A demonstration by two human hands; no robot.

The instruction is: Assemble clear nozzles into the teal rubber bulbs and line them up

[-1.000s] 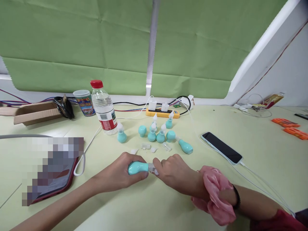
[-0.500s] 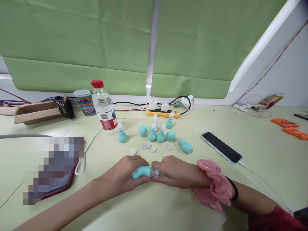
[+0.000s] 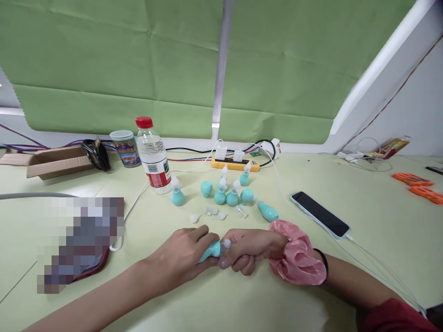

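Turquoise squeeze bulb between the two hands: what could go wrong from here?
The turquoise squeeze bulb might slip or buckle, as the left hand wraps most of its soft-looking body. The clear plastic fitting could tilt or come away, gripped at its end by the right hand. The loose clear cylinder, lying just beyond the hands, could be knocked and roll.

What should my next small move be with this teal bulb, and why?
I'd probably press the clear piece toward the teal bulb with your right hand, which grips it: your left hand holds the bulb, the two parts meet end to end, and I can't tell whether they're fully seated.
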